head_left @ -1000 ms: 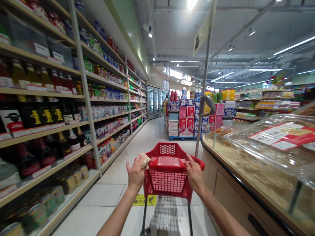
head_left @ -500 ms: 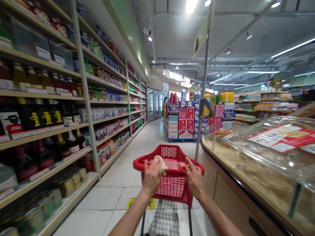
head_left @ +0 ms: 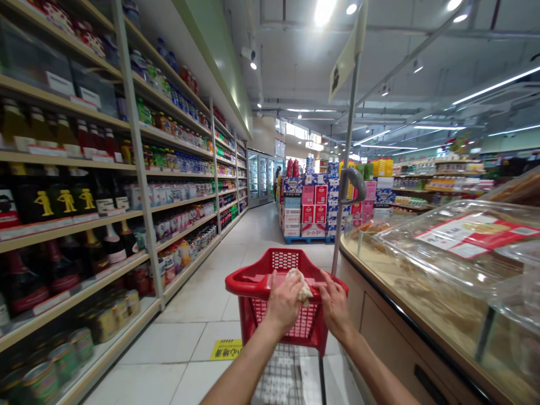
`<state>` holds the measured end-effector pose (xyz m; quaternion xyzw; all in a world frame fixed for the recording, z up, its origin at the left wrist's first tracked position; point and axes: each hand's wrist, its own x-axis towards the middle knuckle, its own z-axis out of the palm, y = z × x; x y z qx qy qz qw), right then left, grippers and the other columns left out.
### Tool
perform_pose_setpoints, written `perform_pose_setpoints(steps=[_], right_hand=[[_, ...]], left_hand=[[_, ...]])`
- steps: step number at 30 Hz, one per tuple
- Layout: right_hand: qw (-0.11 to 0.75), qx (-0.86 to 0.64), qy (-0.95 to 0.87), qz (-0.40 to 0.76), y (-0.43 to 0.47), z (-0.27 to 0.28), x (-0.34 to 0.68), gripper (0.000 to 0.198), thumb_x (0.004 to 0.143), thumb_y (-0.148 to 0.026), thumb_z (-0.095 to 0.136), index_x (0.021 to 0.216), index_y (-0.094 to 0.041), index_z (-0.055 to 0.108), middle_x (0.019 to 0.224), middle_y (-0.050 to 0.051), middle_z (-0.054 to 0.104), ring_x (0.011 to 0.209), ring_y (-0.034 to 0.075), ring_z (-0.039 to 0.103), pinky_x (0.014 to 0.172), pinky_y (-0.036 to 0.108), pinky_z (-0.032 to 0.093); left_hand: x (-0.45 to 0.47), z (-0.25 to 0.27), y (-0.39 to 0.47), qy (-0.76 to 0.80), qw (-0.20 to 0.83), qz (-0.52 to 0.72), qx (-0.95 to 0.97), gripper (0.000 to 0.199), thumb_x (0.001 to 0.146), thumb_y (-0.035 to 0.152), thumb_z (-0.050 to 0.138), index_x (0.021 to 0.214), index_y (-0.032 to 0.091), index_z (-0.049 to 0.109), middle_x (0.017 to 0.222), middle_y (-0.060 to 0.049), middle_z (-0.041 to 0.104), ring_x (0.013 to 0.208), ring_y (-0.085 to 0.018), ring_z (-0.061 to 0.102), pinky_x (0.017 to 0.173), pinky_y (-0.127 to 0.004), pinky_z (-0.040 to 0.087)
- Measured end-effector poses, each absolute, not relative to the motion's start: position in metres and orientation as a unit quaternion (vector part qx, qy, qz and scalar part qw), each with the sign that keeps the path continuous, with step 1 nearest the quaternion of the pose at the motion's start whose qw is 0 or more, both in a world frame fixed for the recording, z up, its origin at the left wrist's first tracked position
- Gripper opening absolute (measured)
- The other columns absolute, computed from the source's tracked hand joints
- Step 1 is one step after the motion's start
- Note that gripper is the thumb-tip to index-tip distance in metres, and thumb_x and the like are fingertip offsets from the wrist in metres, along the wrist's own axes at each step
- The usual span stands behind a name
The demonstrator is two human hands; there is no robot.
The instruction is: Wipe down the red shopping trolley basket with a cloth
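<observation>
A red plastic shopping cart (head_left: 248, 286) stands directly in front of me, its basket pierced with holes. My left hand (head_left: 283, 301) presses a crumpled whitish cloth (head_left: 302, 288) against the cart's handle, near the middle. The cloth bunches out beyond the fingers on the right side. At the right end of the handle, my right hand (head_left: 335, 304) grips the bar with its fingers over the top. Part of the handle is covered by both hands.
Drink shelves (head_left: 185, 197) line the left side. On the right is a display counter (head_left: 379, 315) with clear plastic trays (head_left: 464, 242). A metal pole (head_left: 343, 169) rises beside the cart. Stacked cartons (head_left: 307, 208) stand ahead. A yellow floor sticker (head_left: 225, 349) lies to the left.
My left hand has slid right along the handle with the cloth, coming closer to my right hand. The right hand stays at its end of the bar. The view has shifted slightly.
</observation>
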<state>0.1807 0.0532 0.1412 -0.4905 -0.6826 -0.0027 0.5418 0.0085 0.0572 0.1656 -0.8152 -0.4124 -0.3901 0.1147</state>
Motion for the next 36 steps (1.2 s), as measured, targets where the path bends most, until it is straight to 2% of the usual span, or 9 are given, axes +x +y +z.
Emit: perform_pose_setpoints(steps=[5, 11, 17, 22, 25, 28, 31, 34, 36], right_hand=[[0.571, -0.516, -0.639, 0.003, 0.05, 0.146, 0.184, 0.046, 0.085, -0.038, 0.027, 0.126, -0.019, 0.036, 0.103, 0.006, 0.061, 0.093, 0.019, 0.054, 0.083, 0.038, 0.041], [0.573, -0.517, -0.636, 0.005, 0.053, 0.149, 0.194, 0.048, 0.085, -0.039, 0.027, 0.128, -0.017, 0.033, 0.107, 0.008, 0.059, 0.09, 0.019, 0.058, 0.08, 0.035, 0.044], [0.564, -0.537, -0.627, -0.022, 0.048, 0.145, 0.202, 0.045, 0.085, -0.038, 0.027, 0.125, -0.019, 0.038, 0.101, 0.007, 0.062, 0.092, 0.02, 0.056, 0.081, 0.038, 0.043], [0.554, -0.513, -0.656, -0.022, 0.048, 0.147, 0.198, 0.043, 0.086, -0.036, 0.028, 0.124, -0.02, 0.039, 0.094, 0.005, 0.064, 0.086, 0.018, 0.058, 0.08, 0.035, 0.043], [0.553, -0.518, -0.652, -0.002, 0.047, 0.148, 0.201, 0.043, 0.086, -0.035, 0.026, 0.125, -0.019, 0.038, 0.091, 0.005, 0.064, 0.088, 0.018, 0.057, 0.077, 0.033, 0.044], [0.543, -0.524, -0.657, -0.005, 0.046, 0.148, 0.197, 0.043, 0.087, -0.034, 0.025, 0.124, -0.019, 0.038, 0.094, 0.004, 0.064, 0.09, 0.018, 0.056, 0.082, 0.036, 0.04], [0.536, -0.517, -0.667, -0.03, 0.047, 0.147, 0.191, 0.042, 0.087, -0.033, 0.026, 0.124, -0.019, 0.04, 0.095, 0.004, 0.064, 0.09, 0.018, 0.055, 0.089, 0.04, 0.035], [0.549, -0.518, -0.655, -0.034, 0.049, 0.149, 0.195, 0.042, 0.086, -0.032, 0.027, 0.124, -0.019, 0.039, 0.093, 0.003, 0.064, 0.088, 0.017, 0.056, 0.084, 0.034, 0.039], [0.552, -0.528, -0.645, -0.024, 0.047, 0.153, 0.201, 0.042, 0.086, -0.031, 0.028, 0.125, -0.02, 0.039, 0.091, 0.003, 0.064, 0.088, 0.016, 0.055, 0.079, 0.031, 0.042]], left_hand=[[-0.012, 0.174, 0.063, -0.552, 0.081, -0.404, -0.725, 0.027, 0.079, 0.018, 0.038, 0.098, 0.024, 0.057, 0.113, -0.005, 0.058, 0.109, -0.021, 0.049, 0.098, -0.061, 0.011], [0.039, 0.168, 0.056, -0.372, 0.094, -0.376, -0.844, 0.027, 0.078, 0.019, 0.043, 0.103, 0.023, 0.055, 0.115, -0.005, 0.057, 0.113, -0.019, 0.045, 0.104, -0.051, 0.011], [0.015, 0.174, 0.06, -0.517, 0.11, -0.404, -0.746, 0.026, 0.08, 0.02, 0.039, 0.099, 0.026, 0.056, 0.115, -0.005, 0.057, 0.11, -0.022, 0.048, 0.099, -0.06, 0.012], [0.039, 0.163, 0.057, -0.365, 0.156, -0.357, -0.846, 0.03, 0.078, 0.022, 0.044, 0.106, 0.025, 0.053, 0.116, -0.004, 0.056, 0.113, -0.018, 0.045, 0.105, -0.048, 0.012], [0.02, 0.163, 0.06, -0.42, 0.145, -0.38, -0.811, 0.03, 0.08, 0.021, 0.041, 0.107, 0.026, 0.053, 0.116, -0.005, 0.056, 0.11, -0.019, 0.048, 0.103, -0.053, 0.01], [0.0, 0.168, 0.063, -0.518, 0.131, -0.4, -0.744, 0.029, 0.081, 0.021, 0.038, 0.103, 0.026, 0.055, 0.116, -0.006, 0.056, 0.109, -0.022, 0.049, 0.099, -0.06, 0.014], [0.014, 0.168, 0.06, -0.464, 0.147, -0.378, -0.788, 0.028, 0.08, 0.021, 0.04, 0.103, 0.025, 0.055, 0.116, -0.005, 0.056, 0.111, -0.02, 0.048, 0.101, -0.054, 0.017], [0.027, 0.167, 0.055, -0.381, 0.159, -0.351, -0.84, 0.03, 0.078, 0.021, 0.042, 0.105, 0.025, 0.055, 0.117, -0.004, 0.056, 0.111, -0.018, 0.047, 0.103, -0.047, 0.017], [0.013, 0.167, 0.055, -0.409, 0.151, -0.345, -0.831, 0.029, 0.078, 0.022, 0.041, 0.102, 0.026, 0.057, 0.114, -0.004, 0.058, 0.108, -0.019, 0.05, 0.102, -0.051, 0.015]])
